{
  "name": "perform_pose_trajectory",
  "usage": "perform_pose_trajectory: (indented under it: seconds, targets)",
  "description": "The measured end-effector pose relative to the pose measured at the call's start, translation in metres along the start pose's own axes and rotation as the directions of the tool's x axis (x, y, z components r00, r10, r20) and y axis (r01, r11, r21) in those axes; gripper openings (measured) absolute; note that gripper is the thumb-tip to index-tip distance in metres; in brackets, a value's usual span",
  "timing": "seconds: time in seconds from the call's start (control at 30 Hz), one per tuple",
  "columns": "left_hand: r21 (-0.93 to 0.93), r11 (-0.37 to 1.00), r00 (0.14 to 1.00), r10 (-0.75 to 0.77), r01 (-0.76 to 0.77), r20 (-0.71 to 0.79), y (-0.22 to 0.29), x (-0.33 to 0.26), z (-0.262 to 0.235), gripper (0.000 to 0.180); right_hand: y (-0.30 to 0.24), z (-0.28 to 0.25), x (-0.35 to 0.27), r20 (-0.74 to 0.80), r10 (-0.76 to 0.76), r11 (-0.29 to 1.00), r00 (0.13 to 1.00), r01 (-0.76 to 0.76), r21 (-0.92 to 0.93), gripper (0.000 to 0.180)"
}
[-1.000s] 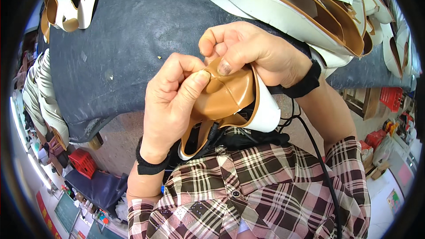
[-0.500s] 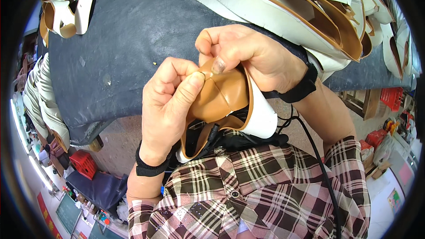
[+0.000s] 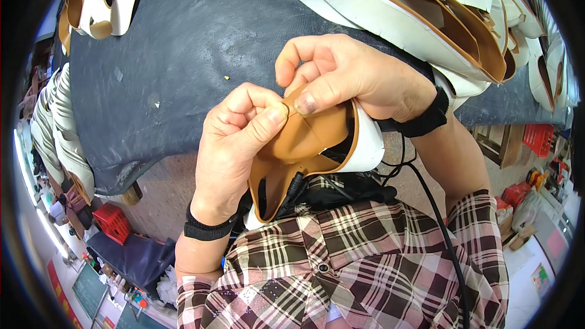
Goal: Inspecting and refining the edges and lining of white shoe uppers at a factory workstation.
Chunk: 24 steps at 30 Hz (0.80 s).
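Between my two hands is a shoe upper (image 3: pixel 291 140), tan on its lining side and white on the outer side that shows at the right. A seam runs down the middle of the tan part. My left hand (image 3: pixel 234 137) pinches the tan edge by the seam's top between thumb and fingers. Close beside it, my right hand (image 3: pixel 353 76) grips the same edge, its thumb pressed on the tan face and its fingertips curled behind. The lower part of the upper hangs against my plaid shirt, with a black cable plug (image 3: pixel 295 184) in front of its opening.
Dark cloth covers the table (image 3: pixel 164 73) ahead. White shoe uppers with tan linings (image 3: pixel 420 24) are heaped at the far right, and a few more (image 3: pixel 100 9) lie far left. A stack of white pieces (image 3: pixel 61 128) hangs at the left edge. Black cable (image 3: pixel 426 195) runs down my right side.
Both hands keep their pinch on the shoe upper and have shifted slightly right. The tan face has tilted and flattened a little, and the view has moved slightly.
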<state>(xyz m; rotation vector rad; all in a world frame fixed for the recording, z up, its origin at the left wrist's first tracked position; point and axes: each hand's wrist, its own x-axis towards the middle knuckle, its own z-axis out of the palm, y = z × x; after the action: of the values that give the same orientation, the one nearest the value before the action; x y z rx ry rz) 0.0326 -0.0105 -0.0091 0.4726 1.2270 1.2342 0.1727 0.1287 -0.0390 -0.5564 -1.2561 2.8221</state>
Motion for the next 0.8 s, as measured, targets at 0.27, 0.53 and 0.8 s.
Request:
perform_pose_trajectory:
  seconds: [0.27,0.53,0.8]
  targets:
    - [0.104,0.993,0.998,0.053,-0.048,-0.044,0.004,-0.010,-0.005,0.005,0.001,0.015,0.005,0.004,-0.053,0.998,0.999,0.053,-0.029,0.027]
    - [0.209,0.973,0.991,0.116,-0.100,-0.067,0.008,-0.023,-0.004,0.006,-0.005,0.025,0.006,0.030,-0.080,0.969,0.996,0.085,-0.233,0.025]
    - [0.757,0.478,0.848,0.498,-0.444,0.183,0.066,-0.042,-0.037,0.009,-0.048,0.073,0.030,0.158,-0.070,0.912,0.985,0.128,-0.391,0.021]
